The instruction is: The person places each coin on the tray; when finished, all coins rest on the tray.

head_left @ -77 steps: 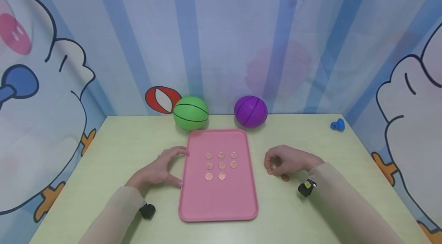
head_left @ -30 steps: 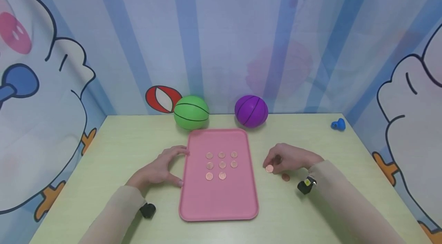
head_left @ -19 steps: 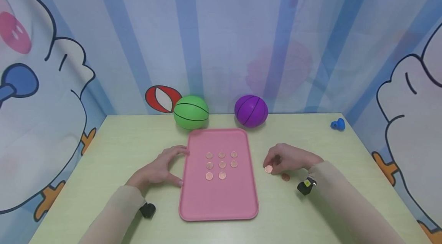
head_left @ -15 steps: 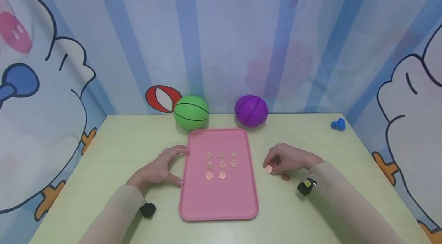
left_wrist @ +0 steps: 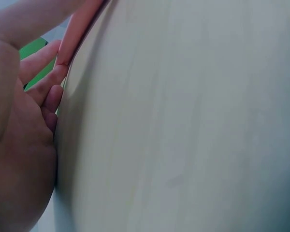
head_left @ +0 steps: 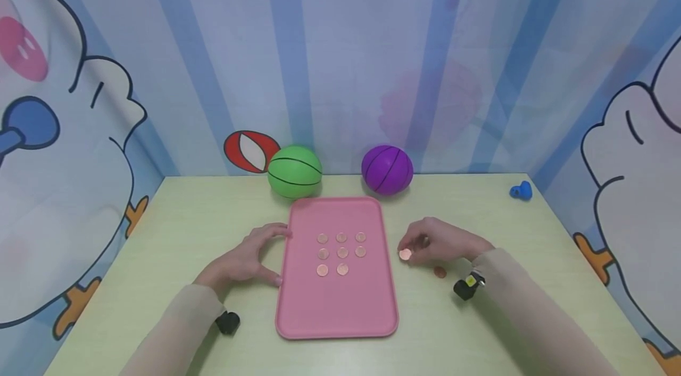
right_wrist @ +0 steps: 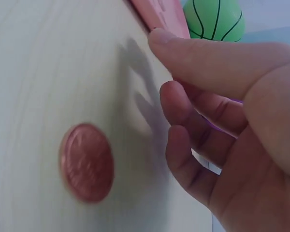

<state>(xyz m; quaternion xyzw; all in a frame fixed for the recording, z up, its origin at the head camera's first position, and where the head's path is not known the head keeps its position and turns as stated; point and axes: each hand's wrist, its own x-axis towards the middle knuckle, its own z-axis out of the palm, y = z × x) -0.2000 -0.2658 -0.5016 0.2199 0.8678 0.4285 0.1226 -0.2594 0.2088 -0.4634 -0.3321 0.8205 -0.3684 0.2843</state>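
Note:
A pink tray (head_left: 337, 311) lies on the table, with several copper coins (head_left: 342, 253) on it in two rows of three and a front row of two. My left hand (head_left: 242, 261) rests at the tray's left side, thumb and fingers spread apart and touching its rim. Just off the right rim, my right hand (head_left: 441, 240) pinches a copper coin (head_left: 405, 254) between thumb and fingers; the thumb hides this coin in the right wrist view. Below that hand, another coin (right_wrist: 87, 163) lies on the table.
A green ball (head_left: 294, 172) and a purple ball (head_left: 387, 170) stand behind the tray. At the far right corner sits a small blue object (head_left: 521, 191). A printed striped curtain (head_left: 340, 68) hangs along the table's back edge.
My right hand first fingers a coin beside the tray, then shows it held at the fingertips, and has now moved slightly left towards the tray. The left hand stays at the rim.

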